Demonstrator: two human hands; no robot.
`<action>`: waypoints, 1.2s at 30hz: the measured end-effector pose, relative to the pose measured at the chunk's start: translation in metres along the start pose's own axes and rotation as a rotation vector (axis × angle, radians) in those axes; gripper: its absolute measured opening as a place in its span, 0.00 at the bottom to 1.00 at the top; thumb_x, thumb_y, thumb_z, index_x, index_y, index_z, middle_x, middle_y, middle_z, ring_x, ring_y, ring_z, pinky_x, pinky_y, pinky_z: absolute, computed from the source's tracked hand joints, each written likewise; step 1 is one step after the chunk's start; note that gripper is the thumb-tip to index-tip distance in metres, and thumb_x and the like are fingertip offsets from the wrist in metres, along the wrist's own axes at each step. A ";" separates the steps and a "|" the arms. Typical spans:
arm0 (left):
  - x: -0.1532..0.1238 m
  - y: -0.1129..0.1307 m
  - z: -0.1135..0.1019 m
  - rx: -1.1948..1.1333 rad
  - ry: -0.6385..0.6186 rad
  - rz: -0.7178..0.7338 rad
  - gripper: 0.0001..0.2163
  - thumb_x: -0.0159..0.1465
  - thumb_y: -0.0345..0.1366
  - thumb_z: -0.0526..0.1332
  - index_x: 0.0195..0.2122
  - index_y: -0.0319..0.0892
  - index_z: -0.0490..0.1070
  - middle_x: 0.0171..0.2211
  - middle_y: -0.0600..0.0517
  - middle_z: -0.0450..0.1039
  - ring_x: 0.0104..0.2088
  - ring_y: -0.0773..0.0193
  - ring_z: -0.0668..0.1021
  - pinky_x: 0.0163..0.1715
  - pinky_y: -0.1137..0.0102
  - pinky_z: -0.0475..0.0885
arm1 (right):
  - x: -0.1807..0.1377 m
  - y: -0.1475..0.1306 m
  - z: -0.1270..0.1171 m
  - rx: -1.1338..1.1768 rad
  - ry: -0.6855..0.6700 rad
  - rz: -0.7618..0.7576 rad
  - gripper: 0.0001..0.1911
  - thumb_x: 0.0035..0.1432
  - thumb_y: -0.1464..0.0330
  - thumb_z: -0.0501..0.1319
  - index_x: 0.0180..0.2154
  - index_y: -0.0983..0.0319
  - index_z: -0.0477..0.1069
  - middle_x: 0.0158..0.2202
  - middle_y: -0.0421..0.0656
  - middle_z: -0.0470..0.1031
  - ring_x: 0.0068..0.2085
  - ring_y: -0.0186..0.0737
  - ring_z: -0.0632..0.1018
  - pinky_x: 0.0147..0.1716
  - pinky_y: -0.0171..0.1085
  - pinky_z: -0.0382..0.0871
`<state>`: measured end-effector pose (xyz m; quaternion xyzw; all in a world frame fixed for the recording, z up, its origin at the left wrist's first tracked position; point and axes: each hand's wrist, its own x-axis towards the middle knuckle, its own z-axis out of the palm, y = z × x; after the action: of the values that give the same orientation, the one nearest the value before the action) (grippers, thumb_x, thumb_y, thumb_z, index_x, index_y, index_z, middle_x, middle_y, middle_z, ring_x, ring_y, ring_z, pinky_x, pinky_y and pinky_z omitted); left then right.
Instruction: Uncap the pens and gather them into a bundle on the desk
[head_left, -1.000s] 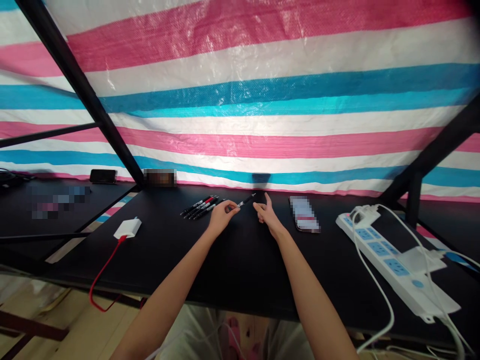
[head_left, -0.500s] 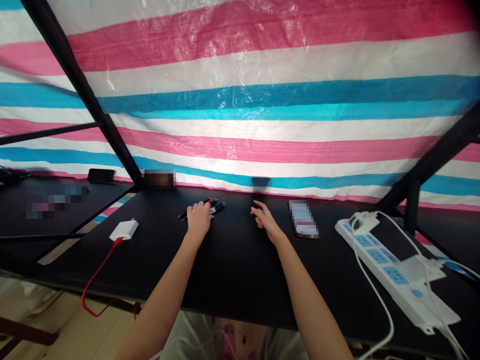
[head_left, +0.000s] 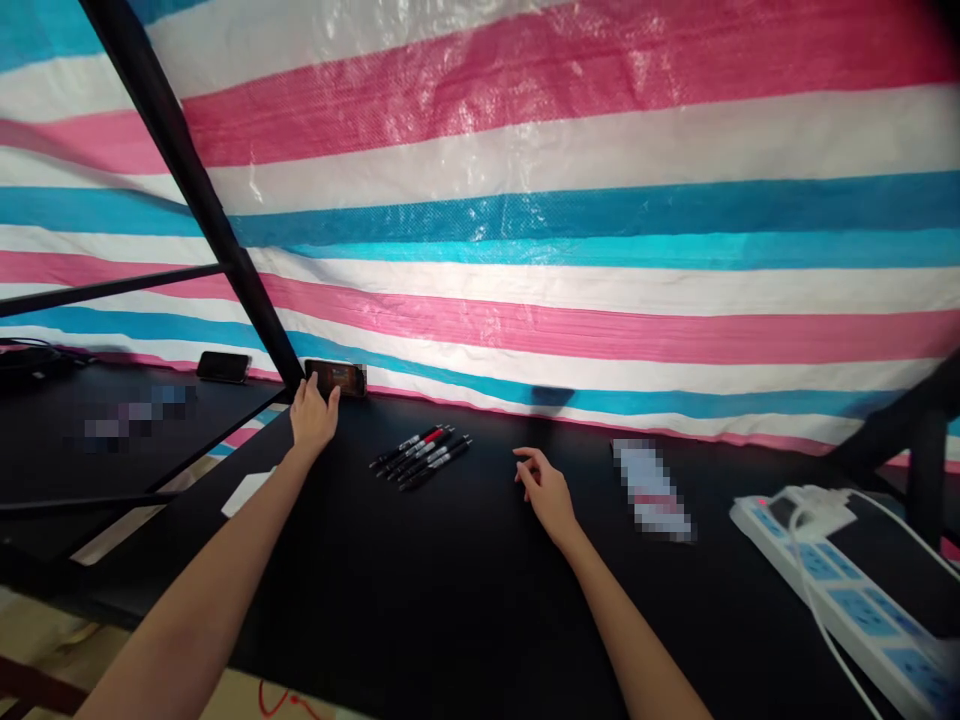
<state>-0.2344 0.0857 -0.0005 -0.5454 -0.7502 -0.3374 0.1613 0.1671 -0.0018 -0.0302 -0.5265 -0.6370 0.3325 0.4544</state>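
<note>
My left hand reaches to the back left of the black table. Its fingers are apart at the lower left of a dark phone, which leans on its long side against the striped sheet; whether they touch it I cannot tell. Several pens, mostly black and one with a red part, lie side by side on the table between my hands. To the right of them is my right hand, empty, its fingers loosely bent and apart.
A blurred-out phone lies right of my right hand. Farther right is a white power strip with plugs and cables. A white adapter is partly behind my left forearm. A black metal post slants down behind my left hand.
My left hand has let go of the pens and moved left and back to the leaning phone. The pens now lie uncovered. My right hand's pointing finger has curled. The view has shifted left.
</note>
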 end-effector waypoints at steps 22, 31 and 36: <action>0.037 -0.039 0.057 0.028 -0.261 -0.024 0.33 0.62 0.51 0.39 0.62 0.34 0.31 0.60 0.37 0.44 0.61 0.48 0.46 0.54 0.44 0.42 | 0.007 0.003 -0.002 -0.054 -0.110 0.109 0.15 0.54 0.62 0.50 0.36 0.61 0.71 0.23 0.40 0.68 0.19 0.32 0.67 0.21 0.32 0.60; 0.042 -0.047 0.049 -0.066 -0.142 -0.155 0.35 0.61 0.53 0.39 0.61 0.32 0.32 0.60 0.37 0.45 0.61 0.50 0.46 0.54 0.46 0.44 | 0.006 0.002 -0.002 -0.107 -0.131 0.114 0.16 0.55 0.61 0.49 0.36 0.61 0.70 0.23 0.40 0.69 0.20 0.33 0.68 0.22 0.33 0.60; 0.042 -0.046 0.045 -0.076 -0.099 -0.109 0.31 0.62 0.50 0.39 0.62 0.36 0.37 0.61 0.42 0.45 0.61 0.51 0.46 0.55 0.47 0.45 | 0.006 0.000 -0.003 -0.119 -0.135 0.116 0.15 0.55 0.62 0.49 0.37 0.61 0.70 0.23 0.39 0.69 0.20 0.33 0.68 0.23 0.33 0.60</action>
<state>-0.2864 0.1385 -0.0223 -0.5254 -0.7725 -0.3465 0.0845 0.1692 0.0039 -0.0276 -0.5647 -0.6534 0.3546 0.3584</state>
